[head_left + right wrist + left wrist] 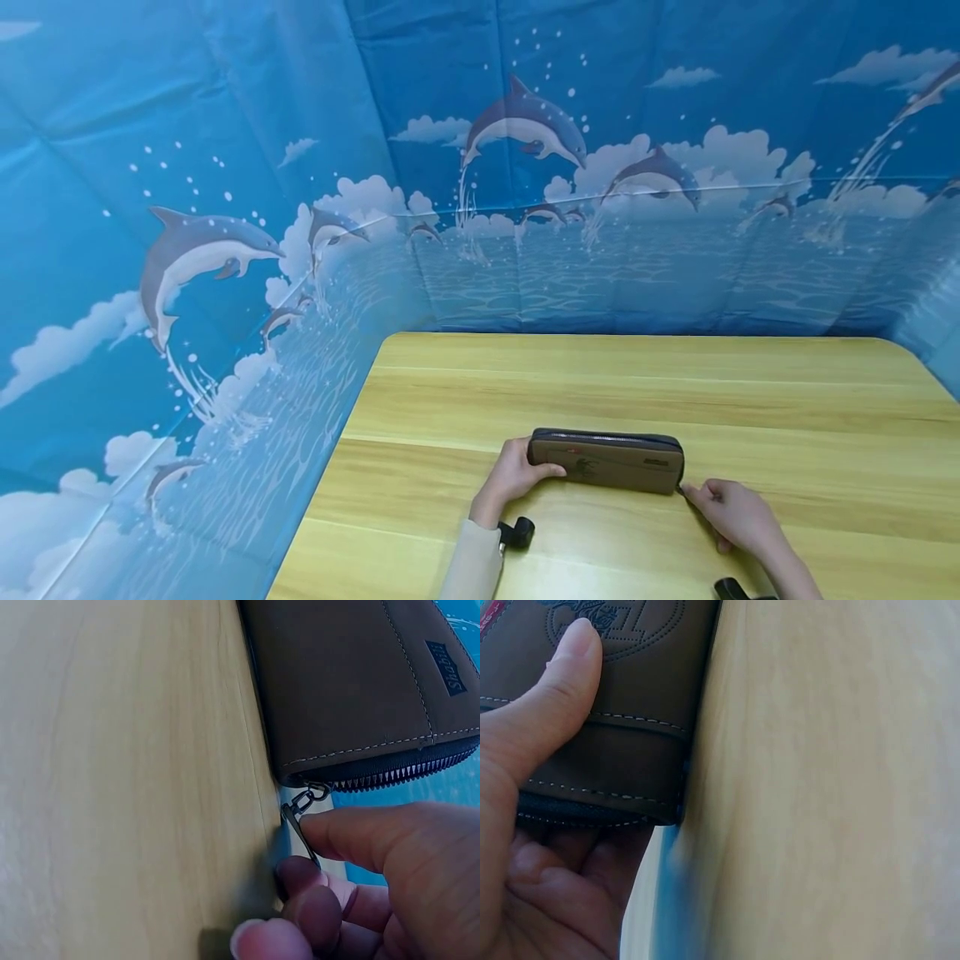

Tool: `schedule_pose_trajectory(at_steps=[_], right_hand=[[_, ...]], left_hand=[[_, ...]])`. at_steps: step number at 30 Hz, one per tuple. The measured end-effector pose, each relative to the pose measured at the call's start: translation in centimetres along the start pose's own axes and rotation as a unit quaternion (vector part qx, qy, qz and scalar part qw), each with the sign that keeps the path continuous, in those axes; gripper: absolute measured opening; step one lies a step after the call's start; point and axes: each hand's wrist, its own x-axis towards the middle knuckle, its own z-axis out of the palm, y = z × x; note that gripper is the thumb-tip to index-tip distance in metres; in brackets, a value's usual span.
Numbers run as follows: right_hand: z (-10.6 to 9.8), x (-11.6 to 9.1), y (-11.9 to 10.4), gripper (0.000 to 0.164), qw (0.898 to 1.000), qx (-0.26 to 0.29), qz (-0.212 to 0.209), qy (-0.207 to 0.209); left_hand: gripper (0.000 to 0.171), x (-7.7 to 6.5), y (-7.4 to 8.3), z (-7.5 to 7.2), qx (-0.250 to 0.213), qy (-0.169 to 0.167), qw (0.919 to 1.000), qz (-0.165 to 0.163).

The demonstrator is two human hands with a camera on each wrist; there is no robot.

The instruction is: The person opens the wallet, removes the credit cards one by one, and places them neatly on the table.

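A brown zip-around wallet stands on its long edge on the table, its zipper running along the top. My left hand grips the wallet's left end. In the left wrist view the thumb lies across the stamped, stitched front, with the other fingers behind. At the lower right corner my right hand pinches the metal zipper pull between thumb and finger. The pull hangs from a small link at the slider, and the zipper teeth show along that end. The wallet's back is hidden.
The wooden table has rounded far corners. Behind it and on the left hangs a blue sheet printed with dolphins and clouds. Black wrist-worn devices sit at both wrists.
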Motion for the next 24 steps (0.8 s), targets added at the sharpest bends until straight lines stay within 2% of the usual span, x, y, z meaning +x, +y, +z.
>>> schedule_pose_trajectory(at_steps=[11,20,24], right_hand=[[0.06,0.08,0.38,0.048,0.997,0.062,0.035,-0.013],[0.05,-0.35,0.41,0.052,0.997,0.064,0.045,-0.01],[0.03,-0.63,0.33,0.05,0.996,0.073,0.051,-0.008]], left_hand=[[0.022,0.01,-0.16,0.2,-0.001,0.009,0.9999,0.009],[0.021,-0.07,0.03,0.29,0.006,0.009,0.9999,0.001],[0.019,-0.14,0.41,0.25,0.004,0.012,0.9999,0.008]])
